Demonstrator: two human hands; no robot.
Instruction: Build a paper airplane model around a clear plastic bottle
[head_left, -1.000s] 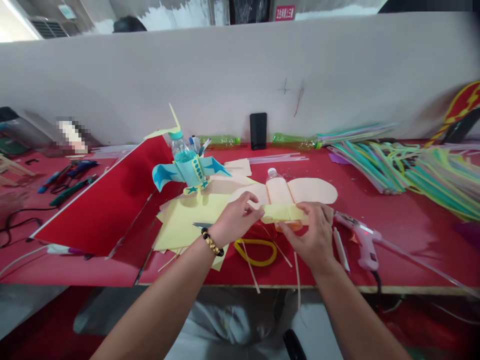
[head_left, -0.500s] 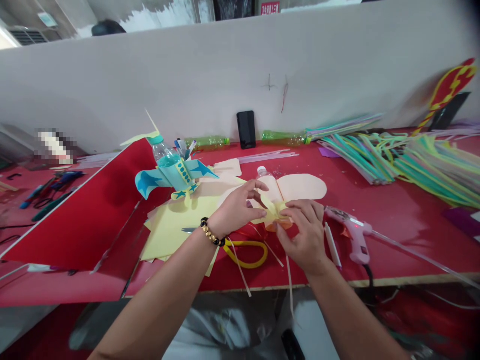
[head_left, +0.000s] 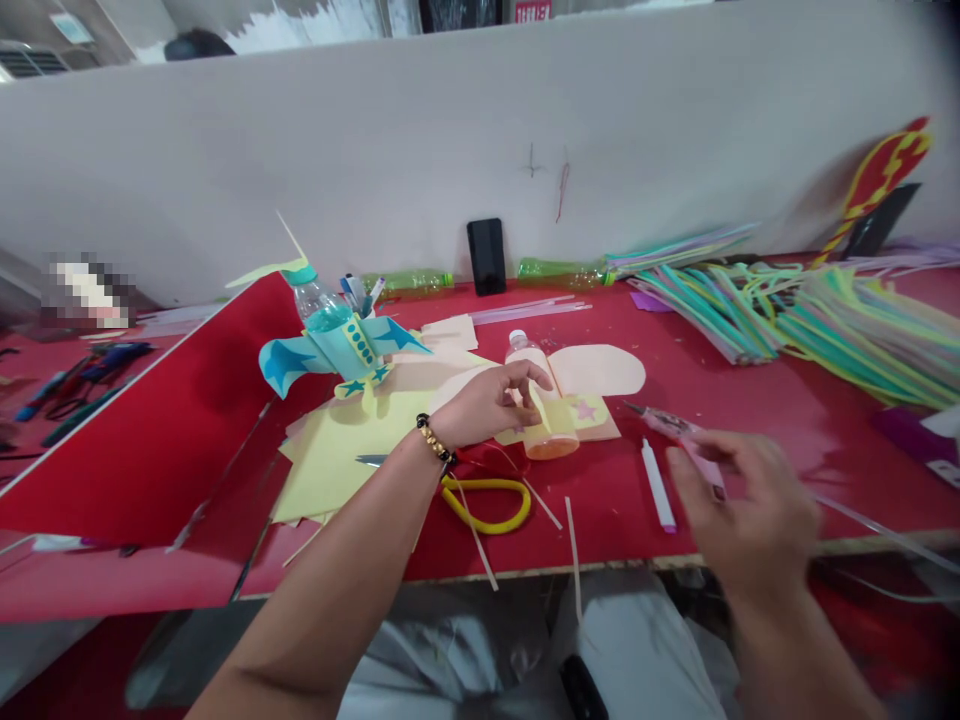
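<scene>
My left hand [head_left: 495, 400], a beaded bracelet at its wrist, is closed in a pinch on a small yellow paper piece [head_left: 543, 412] above a paper-wrapped plastic bottle [head_left: 551, 447]. The bottle has pale rounded paper wings [head_left: 600, 370] and a yellow strip with a pink star [head_left: 589, 411]. On the right, my right hand [head_left: 750, 510], slightly blurred, is closed round a pink glue gun [head_left: 694, 452], hiding most of its handle. The gun's nozzle points left towards the bottle. Beneath my left wrist lie scissors [head_left: 491, 528] with a yellow handle, their blades partly covered.
A white marker [head_left: 658, 487] lies between bottle and gun. Yellow paper sheets [head_left: 330, 450] and a blue bottle plane [head_left: 330, 345] are to the left, beside a red board [head_left: 165, 420]. A phone [head_left: 487, 257] leans at the back; colourful strips [head_left: 720, 310] are piled right.
My right hand has let go of the yellow paper, moved right and taken hold of the glue gun. My left hand stays by the bottle. The star strip now shows.
</scene>
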